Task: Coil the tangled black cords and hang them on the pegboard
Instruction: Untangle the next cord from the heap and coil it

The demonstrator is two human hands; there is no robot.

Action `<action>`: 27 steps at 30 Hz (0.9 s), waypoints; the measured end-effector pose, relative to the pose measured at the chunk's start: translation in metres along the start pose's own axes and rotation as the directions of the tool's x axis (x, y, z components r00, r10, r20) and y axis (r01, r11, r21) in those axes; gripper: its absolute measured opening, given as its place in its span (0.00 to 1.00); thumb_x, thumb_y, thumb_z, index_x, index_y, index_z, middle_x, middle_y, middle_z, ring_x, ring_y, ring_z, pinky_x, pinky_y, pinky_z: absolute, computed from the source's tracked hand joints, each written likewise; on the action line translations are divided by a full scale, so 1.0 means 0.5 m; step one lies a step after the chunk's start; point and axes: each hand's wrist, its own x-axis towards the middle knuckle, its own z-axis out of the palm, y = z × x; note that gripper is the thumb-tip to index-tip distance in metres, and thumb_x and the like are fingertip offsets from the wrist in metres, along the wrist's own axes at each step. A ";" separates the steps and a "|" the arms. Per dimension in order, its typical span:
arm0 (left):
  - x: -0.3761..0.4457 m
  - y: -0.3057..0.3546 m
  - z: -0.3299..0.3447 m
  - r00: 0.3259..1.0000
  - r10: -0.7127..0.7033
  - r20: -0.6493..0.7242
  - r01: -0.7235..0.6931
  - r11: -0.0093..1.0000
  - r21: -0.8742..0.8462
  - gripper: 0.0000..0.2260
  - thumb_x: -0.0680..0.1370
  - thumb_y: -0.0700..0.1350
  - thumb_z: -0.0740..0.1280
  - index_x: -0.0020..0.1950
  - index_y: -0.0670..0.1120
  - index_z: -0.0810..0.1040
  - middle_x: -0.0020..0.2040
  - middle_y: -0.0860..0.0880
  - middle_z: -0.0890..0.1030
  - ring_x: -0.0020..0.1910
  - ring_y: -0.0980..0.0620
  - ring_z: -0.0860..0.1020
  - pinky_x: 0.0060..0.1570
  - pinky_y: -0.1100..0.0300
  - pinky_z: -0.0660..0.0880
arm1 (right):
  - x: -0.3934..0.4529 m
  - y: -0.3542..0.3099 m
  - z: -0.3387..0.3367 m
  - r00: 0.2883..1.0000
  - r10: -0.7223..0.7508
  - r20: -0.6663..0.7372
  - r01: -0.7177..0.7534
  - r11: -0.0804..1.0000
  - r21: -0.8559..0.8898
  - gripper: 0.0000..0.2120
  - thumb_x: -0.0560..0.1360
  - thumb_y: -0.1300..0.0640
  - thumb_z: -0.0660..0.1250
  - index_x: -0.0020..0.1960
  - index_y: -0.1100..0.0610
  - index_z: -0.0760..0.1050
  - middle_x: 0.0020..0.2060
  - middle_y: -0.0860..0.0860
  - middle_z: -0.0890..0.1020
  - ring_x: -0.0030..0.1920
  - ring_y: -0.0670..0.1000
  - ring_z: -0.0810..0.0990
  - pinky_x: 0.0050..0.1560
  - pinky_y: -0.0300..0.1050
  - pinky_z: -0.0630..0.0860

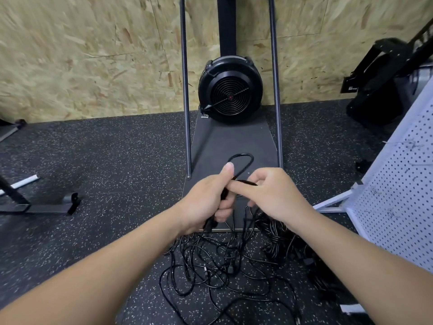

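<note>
The left hand (208, 200) is clenched around a few gathered turns of black cord (241, 165), one loop standing up past the thumb. The right hand (274, 195) pinches the same cord just beside it, probably near a plug end, though that is hard to make out. The cord looks light, limp and springy, best held at the gathered bunch. The remaining tangle (222, 266) lies on the speckled rubber floor (93, 160), the white pegboard (398, 195) to the right, a fan (229, 95) against the chipboard wall (82, 55).

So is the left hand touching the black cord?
Touching. The head view shows the left hand curled round the black cord, thumb pressed along it.
</note>
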 end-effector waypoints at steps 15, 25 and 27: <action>0.019 -0.012 -0.067 0.931 0.178 -0.319 -0.120 0.974 0.192 0.20 0.90 0.57 0.60 0.56 0.46 0.87 0.30 0.49 0.63 0.28 0.50 0.59 0.27 0.61 0.57 | 0.001 0.000 -0.048 0.978 -0.209 0.010 0.208 0.976 0.069 0.19 0.87 0.48 0.65 0.42 0.54 0.81 0.52 0.46 0.87 0.56 0.50 0.85 0.64 0.53 0.77; -0.002 -0.042 0.052 0.959 0.278 -0.060 -0.173 0.737 0.654 0.16 0.84 0.68 0.65 0.57 0.57 0.79 0.37 0.60 0.80 0.37 0.60 0.76 0.41 0.59 0.72 | 0.022 -0.026 -0.015 0.989 -0.073 -0.131 0.123 0.895 0.430 0.16 0.87 0.47 0.66 0.46 0.55 0.81 0.52 0.46 0.87 0.56 0.48 0.88 0.61 0.59 0.86; 0.001 -0.055 0.061 0.953 0.297 -0.066 -0.194 0.761 0.619 0.15 0.83 0.66 0.70 0.65 0.60 0.79 0.38 0.63 0.80 0.37 0.61 0.76 0.41 0.59 0.72 | 0.018 -0.025 -0.012 0.982 -0.043 -0.184 0.101 0.942 0.321 0.12 0.86 0.47 0.67 0.48 0.51 0.81 0.48 0.48 0.85 0.48 0.46 0.88 0.58 0.59 0.87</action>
